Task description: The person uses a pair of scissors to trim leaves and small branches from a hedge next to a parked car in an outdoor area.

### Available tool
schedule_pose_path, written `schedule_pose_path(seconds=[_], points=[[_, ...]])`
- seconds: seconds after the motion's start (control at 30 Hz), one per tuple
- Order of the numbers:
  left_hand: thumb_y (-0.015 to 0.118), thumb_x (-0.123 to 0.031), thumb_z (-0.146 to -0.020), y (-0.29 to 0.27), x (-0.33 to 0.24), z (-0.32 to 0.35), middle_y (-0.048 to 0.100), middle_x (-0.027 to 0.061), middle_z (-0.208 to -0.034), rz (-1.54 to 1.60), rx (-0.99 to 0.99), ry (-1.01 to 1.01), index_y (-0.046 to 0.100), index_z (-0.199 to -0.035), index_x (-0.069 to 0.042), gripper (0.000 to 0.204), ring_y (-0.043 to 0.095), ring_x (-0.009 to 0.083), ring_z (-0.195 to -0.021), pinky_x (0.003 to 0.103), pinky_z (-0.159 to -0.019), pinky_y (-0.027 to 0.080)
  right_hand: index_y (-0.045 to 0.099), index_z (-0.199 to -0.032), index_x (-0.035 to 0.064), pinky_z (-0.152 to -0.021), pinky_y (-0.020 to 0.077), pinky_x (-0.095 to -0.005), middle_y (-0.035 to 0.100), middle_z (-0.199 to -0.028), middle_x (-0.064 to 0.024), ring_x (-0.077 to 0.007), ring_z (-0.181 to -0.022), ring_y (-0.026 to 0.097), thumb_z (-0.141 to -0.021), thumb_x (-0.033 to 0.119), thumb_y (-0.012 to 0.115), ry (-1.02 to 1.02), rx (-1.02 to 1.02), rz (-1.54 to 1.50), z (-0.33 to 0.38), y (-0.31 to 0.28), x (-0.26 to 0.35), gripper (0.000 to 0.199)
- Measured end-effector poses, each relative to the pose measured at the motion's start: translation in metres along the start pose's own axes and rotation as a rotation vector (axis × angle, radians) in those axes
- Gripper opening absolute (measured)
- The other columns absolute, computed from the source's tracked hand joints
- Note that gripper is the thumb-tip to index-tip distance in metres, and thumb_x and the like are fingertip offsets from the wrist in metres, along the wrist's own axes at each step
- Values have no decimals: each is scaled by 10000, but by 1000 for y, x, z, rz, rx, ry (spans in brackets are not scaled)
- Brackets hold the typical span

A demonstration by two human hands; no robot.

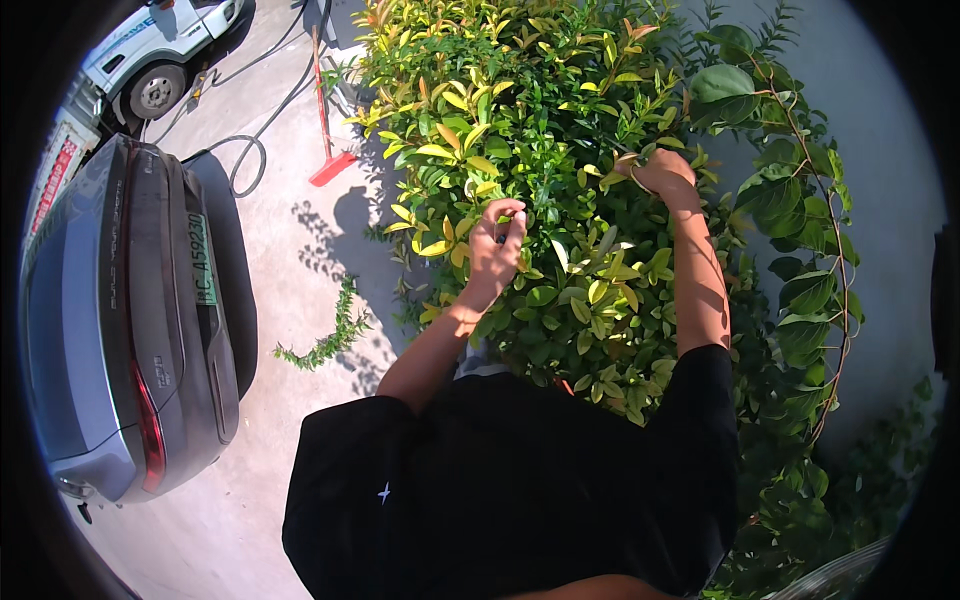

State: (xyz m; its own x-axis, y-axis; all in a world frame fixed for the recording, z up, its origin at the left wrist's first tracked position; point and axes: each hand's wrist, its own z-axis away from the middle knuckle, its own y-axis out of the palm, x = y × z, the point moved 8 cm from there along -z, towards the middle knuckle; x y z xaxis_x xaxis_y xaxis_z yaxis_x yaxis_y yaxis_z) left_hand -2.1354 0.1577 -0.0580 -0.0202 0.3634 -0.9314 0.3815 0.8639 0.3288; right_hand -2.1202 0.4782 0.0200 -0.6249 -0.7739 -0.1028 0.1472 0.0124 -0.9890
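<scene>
A leafy bush (560, 130) with green and yellow leaves fills the area in front of me. My left hand (492, 250) is at its near left side, fingers half curled and the thumb apart from them, with nothing clearly held. Farther right and deeper into the foliage, my right hand (668, 176) is closed around what looks like a pair of shears (634, 178). A pale curved handle shows beside the fingers, while leaves and shadow mostly hide the blades.
A grey car (180, 330) stands at the left, a white truck (150, 60) beyond it. A red broom (328, 150) and a dark hose (262, 150) lie on the concrete. A cut sprig (335, 335) is near the bush. A vine (815, 200) hangs along the right wall (890, 200).
</scene>
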Motion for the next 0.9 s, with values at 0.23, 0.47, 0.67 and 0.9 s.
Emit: schedule_pose_path(seconds=[0.23,0.47,0.67,0.9], points=[[563,-93,-945,10,5,-7,579,26,-848,-95,75,9,562,-1074,-54,135,457,29,-591,193,-502,380,703,-886,16,-735,543,-403,693,-924,-175,-334,-869,678,-729,450,706,7,-87,-47,-21,10,4,461],[566,-149,-951,5,2,-11,593,38,-829,-222,-38,214,562,-1062,-50,149,498,61,-622,215,-536,414,708,-891,-7,-769,523,-411,695,-904,-166,-315,-874,672,-668,753,638,-81,143,5,2,-17,33,795],[576,-175,-941,12,-7,-9,617,60,-847,-250,-46,160,567,-1060,-34,185,553,96,-680,244,-589,445,704,-895,-11,-723,537,-417,698,-892,-172,-332,-843,675,-681,698,677,-161,-76,36,-81,-15,53,741],[553,-74,-916,-2,-7,-37,604,4,-740,-150,35,70,567,-1048,-5,150,386,17,-477,222,-407,289,687,-809,-61,-735,528,-433,674,-837,-249,-388,-824,664,-671,602,743,-124,-167,-185,-110,17,69,679]])
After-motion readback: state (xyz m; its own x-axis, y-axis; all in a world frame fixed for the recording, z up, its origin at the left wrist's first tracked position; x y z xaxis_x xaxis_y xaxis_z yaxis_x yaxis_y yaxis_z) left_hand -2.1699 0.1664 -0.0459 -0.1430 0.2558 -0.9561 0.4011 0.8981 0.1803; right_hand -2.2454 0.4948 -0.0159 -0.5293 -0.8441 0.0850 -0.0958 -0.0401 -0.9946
